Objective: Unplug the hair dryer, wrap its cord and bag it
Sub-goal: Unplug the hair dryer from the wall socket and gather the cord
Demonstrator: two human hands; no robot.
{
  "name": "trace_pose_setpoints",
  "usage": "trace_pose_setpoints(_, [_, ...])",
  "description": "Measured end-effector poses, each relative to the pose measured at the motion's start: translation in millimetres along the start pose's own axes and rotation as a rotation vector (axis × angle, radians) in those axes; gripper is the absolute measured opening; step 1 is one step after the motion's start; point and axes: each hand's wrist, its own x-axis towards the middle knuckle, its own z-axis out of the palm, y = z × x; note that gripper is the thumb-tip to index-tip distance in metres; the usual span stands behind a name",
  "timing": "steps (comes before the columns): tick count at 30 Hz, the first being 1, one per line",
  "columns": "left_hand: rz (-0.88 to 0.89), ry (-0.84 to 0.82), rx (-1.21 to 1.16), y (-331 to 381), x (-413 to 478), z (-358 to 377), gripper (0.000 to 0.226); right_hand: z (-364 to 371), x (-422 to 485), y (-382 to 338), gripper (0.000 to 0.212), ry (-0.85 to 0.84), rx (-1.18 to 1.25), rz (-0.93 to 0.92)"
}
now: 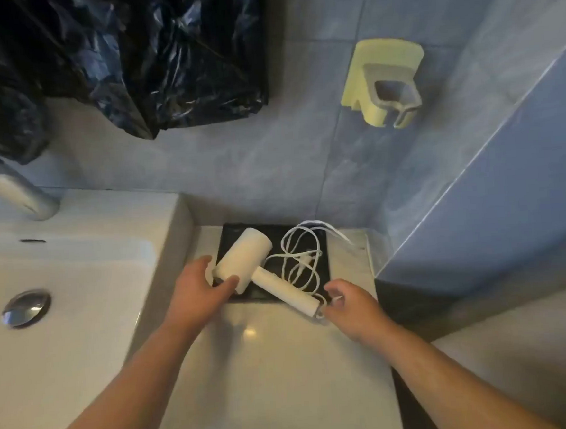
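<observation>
A white hair dryer (248, 257) lies on a black tray (322, 272) on the counter, its handle pointing toward me and to the right. Its white cord (302, 249) lies in loose loops over the tray, one end trailing to the right. My left hand (198, 292) grips the dryer's barrel end, thumb and fingers around it. My right hand (353, 305) is at the handle's tip, fingers pinching the cord where it leaves the handle. A black plastic bag (150, 56) hangs against the wall above the sink.
A white sink (81, 312) with a chrome drain plug (26, 307) and a tap (19, 192) lies to the left. A pale yellow wall holder (383, 83) is fixed to the blue tiles. A blue wall ledge (509, 215) runs along the right.
</observation>
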Motion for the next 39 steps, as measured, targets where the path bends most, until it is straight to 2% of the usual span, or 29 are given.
trace_pose_setpoints(3, [-0.046, -0.094, 0.002, -0.6, 22.1, 9.0, 0.071, 9.2, 18.5, -0.5, 0.035, -0.03, -0.082, 0.012])
trace_pose_setpoints(6, [-0.046, -0.132, 0.072, -5.3, 33.6, 15.7, 0.078, 15.5, 26.3, 0.8, 0.031, -0.054, -0.1, 0.043])
trace_pose_setpoints(12, [-0.062, -0.105, 0.073, -0.8, 38.4, 23.5, 0.057, 23.3, 30.9, 4.5, 0.035, -0.001, -0.083, 0.002])
trace_pose_setpoints(18, [-0.127, 0.014, -0.119, 8.9, 25.2, 14.5, 0.041, 17.6, 16.7, -9.4, 0.028, 0.061, 0.016, -0.033])
trace_pose_setpoints(21, [-0.169, 0.08, -0.245, 16.0, 10.0, -0.4, 0.036, 4.7, 3.4, -23.6, 0.031, 0.123, 0.125, -0.069])
trace_pose_setpoints(23, [-0.2, 0.132, -0.326, 20.2, -1.9, -10.8, 0.036, -6.3, -6.8, -34.8, 0.033, 0.16, 0.2, -0.097])
trace_pose_setpoints(27, [-0.225, 0.188, -0.501, 34.4, -28.7, -31.5, 0.052, -31.8, -26.9, -55.0, 0.035, 0.172, 0.264, -0.21])
trace_pose_setpoints(30, [-0.256, 0.219, -0.608, 48.6, -45.5, -46.0, 0.039, -50.2, -36.8, -67.3, 0.035, 0.166, 0.338, -0.279])
trace_pose_setpoints(32, [-0.273, 0.223, -0.684, 56.0, -53.9, -53.4, 0.028, -61.3, -45.9, -77.7, 0.038, 0.138, 0.377, -0.331])
trace_pose_setpoints(34, [-0.281, 0.217, -0.729, 62.4, -61.8, -59.3, 0.028, -71.3, -54.0, -88.6, 0.038, 0.124, 0.381, -0.381])
trace_pose_setpoints(39, [-0.324, 0.114, -0.797, 82.4, -83.4, -74.2, 0.028, -93.8, -71.5, -123.1, 0.018, 0.152, 0.483, -0.498])
